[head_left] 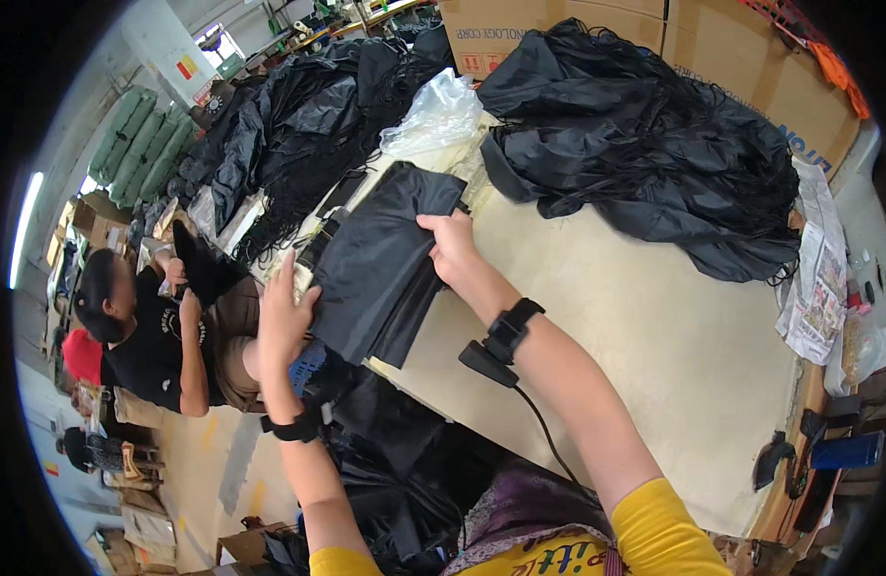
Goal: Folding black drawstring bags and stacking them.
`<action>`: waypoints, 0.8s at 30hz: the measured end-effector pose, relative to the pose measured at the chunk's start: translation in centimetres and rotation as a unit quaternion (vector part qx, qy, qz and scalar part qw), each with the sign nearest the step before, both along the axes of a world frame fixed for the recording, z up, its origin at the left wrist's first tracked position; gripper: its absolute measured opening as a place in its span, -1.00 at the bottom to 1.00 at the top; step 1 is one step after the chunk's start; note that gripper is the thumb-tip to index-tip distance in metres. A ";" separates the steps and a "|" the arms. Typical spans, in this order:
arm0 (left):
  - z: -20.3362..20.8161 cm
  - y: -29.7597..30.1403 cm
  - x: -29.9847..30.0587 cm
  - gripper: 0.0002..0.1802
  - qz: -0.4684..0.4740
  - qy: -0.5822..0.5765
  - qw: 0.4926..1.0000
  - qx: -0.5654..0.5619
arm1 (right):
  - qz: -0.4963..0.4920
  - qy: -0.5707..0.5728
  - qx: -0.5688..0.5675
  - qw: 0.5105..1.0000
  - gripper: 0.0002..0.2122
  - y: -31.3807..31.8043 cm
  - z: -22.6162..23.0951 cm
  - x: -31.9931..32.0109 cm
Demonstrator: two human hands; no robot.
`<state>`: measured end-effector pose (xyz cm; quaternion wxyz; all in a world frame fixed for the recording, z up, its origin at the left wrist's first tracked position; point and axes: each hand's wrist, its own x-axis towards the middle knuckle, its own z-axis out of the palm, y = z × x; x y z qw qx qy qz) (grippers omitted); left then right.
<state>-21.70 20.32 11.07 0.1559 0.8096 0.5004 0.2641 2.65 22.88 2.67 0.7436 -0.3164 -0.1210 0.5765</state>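
Observation:
A stack of flat, folded black fabric pieces (pixel 381 254) lies at the left part of the pale tabletop (pixel 597 336), its layered edges fanned at the near right corner. My right hand (pixel 451 247) is closed on the stack's right edge, thumb on top and the fingers curled in beside it. At the stack's left side my left hand (pixel 287 317) is held up with fingers stretched and apart, gripping nothing. Whether its thumb touches the fabric I cannot tell. Both wrists wear black straps, and a dark device (pixel 488 363) with a cable hangs from the right one.
Large heaps of black fabric with cords (pixel 645 144) cover the far table, with crumpled clear plastic (pixel 433 115) between them. More black fabric (pixel 395 470) hangs at the near edge. Cardboard boxes (pixel 558 29) stand behind. On the left, a seated person (pixel 155 336) handles black fabric.

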 end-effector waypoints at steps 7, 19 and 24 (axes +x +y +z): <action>-8.8 1.8 6.8 -0.47 -0.049 0.214 0.953 0.208 | 0.018 -0.098 -0.122 0.988 -0.55 2.6 -4.4 -0.3; -12.7 1.5 6.9 -0.47 -0.031 0.203 0.965 0.162 | -0.057 -0.894 -0.198 0.398 -0.65 -1.6 6.5 21.1; -12.8 1.7 6.8 -0.48 -0.032 0.197 0.967 0.156 | -0.284 -0.877 -0.045 0.384 -0.79 -7.6 12.3 25.8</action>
